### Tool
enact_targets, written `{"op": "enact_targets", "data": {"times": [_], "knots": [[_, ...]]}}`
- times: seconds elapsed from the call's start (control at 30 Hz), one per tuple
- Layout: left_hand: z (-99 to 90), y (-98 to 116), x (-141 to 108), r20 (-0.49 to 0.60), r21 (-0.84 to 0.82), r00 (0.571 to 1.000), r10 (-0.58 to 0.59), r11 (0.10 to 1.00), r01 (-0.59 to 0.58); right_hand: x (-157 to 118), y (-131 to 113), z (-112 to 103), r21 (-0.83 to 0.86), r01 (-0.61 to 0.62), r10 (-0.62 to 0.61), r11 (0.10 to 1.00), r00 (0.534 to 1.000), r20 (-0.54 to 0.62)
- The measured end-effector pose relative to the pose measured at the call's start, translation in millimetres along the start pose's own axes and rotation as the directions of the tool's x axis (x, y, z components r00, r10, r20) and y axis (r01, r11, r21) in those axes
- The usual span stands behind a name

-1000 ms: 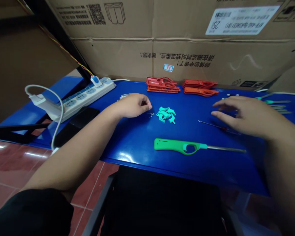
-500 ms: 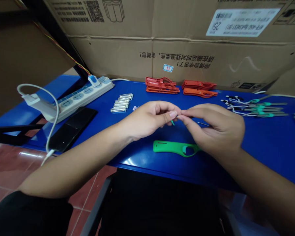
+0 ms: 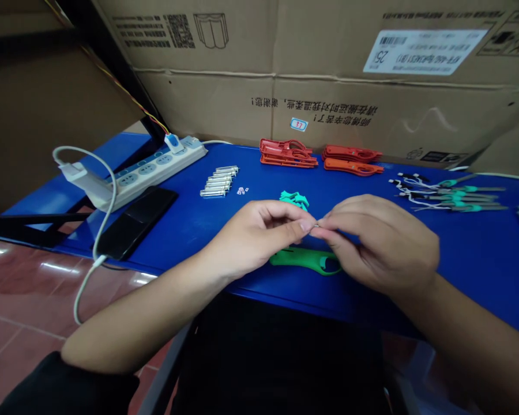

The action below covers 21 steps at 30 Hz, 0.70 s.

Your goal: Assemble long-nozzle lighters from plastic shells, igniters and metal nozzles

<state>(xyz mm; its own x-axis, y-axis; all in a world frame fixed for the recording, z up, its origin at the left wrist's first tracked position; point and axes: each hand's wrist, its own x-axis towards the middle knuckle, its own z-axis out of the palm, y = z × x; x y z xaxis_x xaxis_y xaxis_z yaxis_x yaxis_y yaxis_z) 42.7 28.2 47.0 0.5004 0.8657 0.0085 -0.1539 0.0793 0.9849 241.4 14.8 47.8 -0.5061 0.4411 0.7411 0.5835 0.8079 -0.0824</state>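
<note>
Over the middle of the table, my left hand and my right hand meet at their fingertips. Both are closed in a pinch around a tiny metallic-looking piece, mostly hidden and too small to name. Just beneath them lies a green lighter casing with a teal piece in its oval opening; my right fingers cover its right end. A small heap of teal plastic pieces sits behind my left fingers.
Red casings and orange casings are stacked against the cardboard box. Left are clear cylinders, tiny pale bits, a power strip and a black phone with cable. Metal rods with teal parts lie right.
My joined hands have come lower, nearer the green casing, still pinching. The teal heap behind them is now uncovered. The view has shifted slightly.
</note>
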Motion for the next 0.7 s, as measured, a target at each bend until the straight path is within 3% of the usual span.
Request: {"op": "enact_targets", "data": {"times": [0.27,0.53,0.63,0.7], "knots": [[-5.8,-3.8,-6.6,-0.047,0.114,0.998,0.050,0.992,-0.045,-2.7,-2.0,3.8,0.012,0.007,-0.008,1.000,0.993,0.118],[-8.6,-15.4,-17.3,-0.075,0.177,0.997,0.020,0.984,-0.007,-5.5,-4.6,9.0,0.034,-0.039,0.032,0.999,0.978,0.207],[-12.4,-18.4,-21.7,-0.092,0.330,0.993,0.074,0.943,-0.040,-6.9,-5.8,8.7,0.026,-0.028,0.021,0.999,0.973,0.230],[-19.5,-20.4,-25.9,-0.080,0.531,0.982,0.173,0.841,-0.105,-6.1,-6.3,7.6,0.052,-0.094,0.080,0.994,0.969,0.236]]}}
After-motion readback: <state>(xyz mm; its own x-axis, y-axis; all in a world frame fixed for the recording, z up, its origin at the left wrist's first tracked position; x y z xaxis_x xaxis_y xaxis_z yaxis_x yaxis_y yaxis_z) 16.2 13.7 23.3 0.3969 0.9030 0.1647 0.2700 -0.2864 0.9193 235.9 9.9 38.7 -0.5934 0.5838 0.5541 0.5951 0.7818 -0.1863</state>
